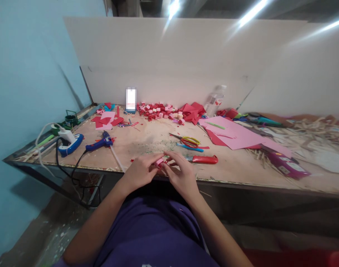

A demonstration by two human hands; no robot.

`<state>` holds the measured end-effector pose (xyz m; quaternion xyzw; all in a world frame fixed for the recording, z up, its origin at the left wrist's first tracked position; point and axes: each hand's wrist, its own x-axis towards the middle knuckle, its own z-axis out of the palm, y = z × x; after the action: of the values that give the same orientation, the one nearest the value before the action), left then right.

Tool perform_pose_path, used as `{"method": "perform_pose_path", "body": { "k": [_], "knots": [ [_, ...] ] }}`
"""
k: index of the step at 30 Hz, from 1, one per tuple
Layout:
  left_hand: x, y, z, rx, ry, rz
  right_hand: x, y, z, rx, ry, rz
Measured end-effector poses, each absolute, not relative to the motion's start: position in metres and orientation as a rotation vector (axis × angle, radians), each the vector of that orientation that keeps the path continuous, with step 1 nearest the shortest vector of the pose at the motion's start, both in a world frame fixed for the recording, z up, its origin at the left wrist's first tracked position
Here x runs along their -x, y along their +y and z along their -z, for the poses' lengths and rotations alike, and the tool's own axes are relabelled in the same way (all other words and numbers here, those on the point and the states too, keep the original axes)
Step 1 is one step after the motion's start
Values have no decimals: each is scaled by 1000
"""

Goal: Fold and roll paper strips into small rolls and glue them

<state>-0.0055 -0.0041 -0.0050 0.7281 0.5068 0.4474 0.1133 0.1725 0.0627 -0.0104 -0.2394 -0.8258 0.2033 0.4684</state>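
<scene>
Close to the table's front edge, my left hand (141, 169) and my right hand (182, 171) meet around a small pink and red folded paper piece (159, 162). Fingers of both hands pinch it from either side, and they cover part of it. Just right of my right hand lies a knife with a red handle (205, 159), its blade partly hidden behind that hand. Beyond it are scissors with yellow and red handles (190, 141) and a blue-handled tool (190, 147).
A blue glue gun (101, 142) and a power strip (71, 144) with cables sit left. Folded paper pieces (160, 110) are heaped at the back beside a phone (130, 99). Pink sheets (236, 133), a bottle (215, 101) and a purple container (287, 165) stand or lie right.
</scene>
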Motion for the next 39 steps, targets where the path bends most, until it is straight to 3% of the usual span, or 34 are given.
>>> {"method": "perform_pose_path", "body": {
  "k": [39],
  "knots": [
    [5, -6, 2, -2010, 1527, -1300, -172, 64, 12, 593, -2019, -491]
  ]
}}
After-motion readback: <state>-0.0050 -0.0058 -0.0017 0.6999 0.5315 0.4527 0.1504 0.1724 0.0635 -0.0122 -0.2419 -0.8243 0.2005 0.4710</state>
